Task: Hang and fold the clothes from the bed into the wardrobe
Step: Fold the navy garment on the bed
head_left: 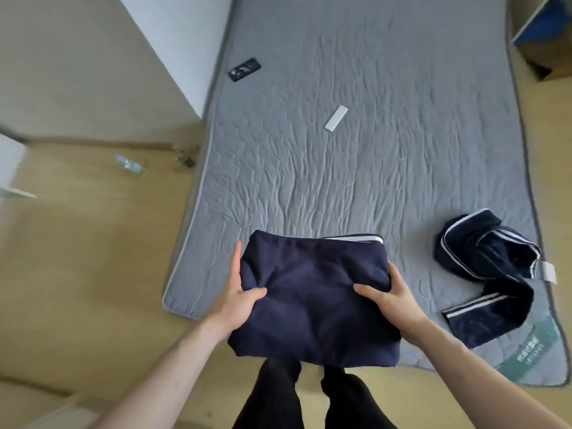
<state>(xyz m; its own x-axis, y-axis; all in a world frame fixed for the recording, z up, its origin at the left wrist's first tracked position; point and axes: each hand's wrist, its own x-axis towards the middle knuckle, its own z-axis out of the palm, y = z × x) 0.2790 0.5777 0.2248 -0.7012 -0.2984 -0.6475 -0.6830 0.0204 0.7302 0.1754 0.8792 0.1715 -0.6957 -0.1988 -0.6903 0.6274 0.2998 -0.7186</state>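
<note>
Grey quilted bed on a pale wooden floor, seen from its foot. Folded navy garment sits at the near edge, overhanging it slightly. Left hand grips its left side, thumb on top, fingers straight along the edge; right hand grips the right side likewise, fingers tucked out of sight.

Step in hand, by my reading: fold finished, bundle about to be lifted for the wardrobe — which is not in view. Next move calls for an even, level lift so the layers stay together.

Second navy garment with white stripes lies crumpled near the bed's right edge, unfolded. White bar mid-bed and dark gadget, possibly a phone, are well apart from the hands. Floor to the left looks open for turning.
</note>
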